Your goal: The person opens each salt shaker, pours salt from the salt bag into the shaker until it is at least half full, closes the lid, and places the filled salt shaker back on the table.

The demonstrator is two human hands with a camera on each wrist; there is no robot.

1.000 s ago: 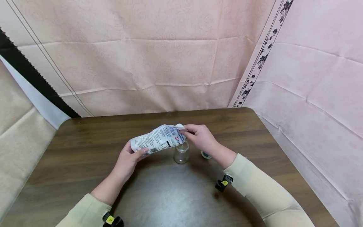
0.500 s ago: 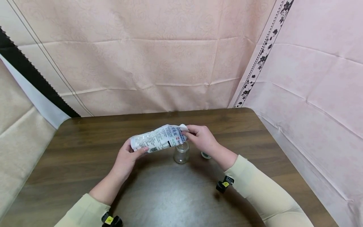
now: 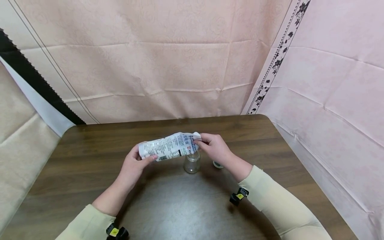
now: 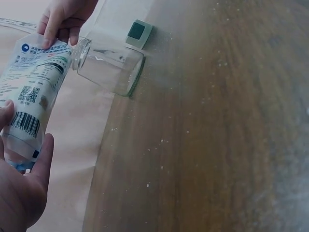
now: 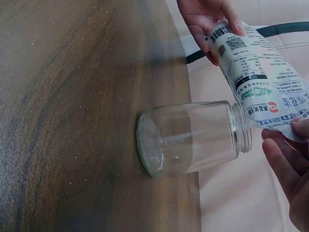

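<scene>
A white salt bag (image 3: pixel 168 147) with blue print is held slanting across the front of me, its right end above a clear glass jar (image 3: pixel 192 164). My left hand (image 3: pixel 133 165) grips the bag's left end, thumb on the printed face. With thumb and fingers, my right hand (image 3: pixel 216 146) pinches the bag's right corner. The jar stands upright on the table, its threaded mouth (image 5: pixel 243 128) uncovered and close under the bag's edge. Whether bag and rim touch, I cannot tell. A few whitish specks show at the jar's bottom.
Right of the jar, partly behind my right wrist, lies a small pale piece (image 4: pixel 139 34) with a dark green middle. White grains are scattered over the brown wooden table (image 3: pixel 168 206). A pink cloth (image 3: pixel 168 66) hangs behind the table's far edge.
The bag has shifted slightly right and become a little more level. My right hand has moved a little to the right with its corner. The jar has stayed put.
</scene>
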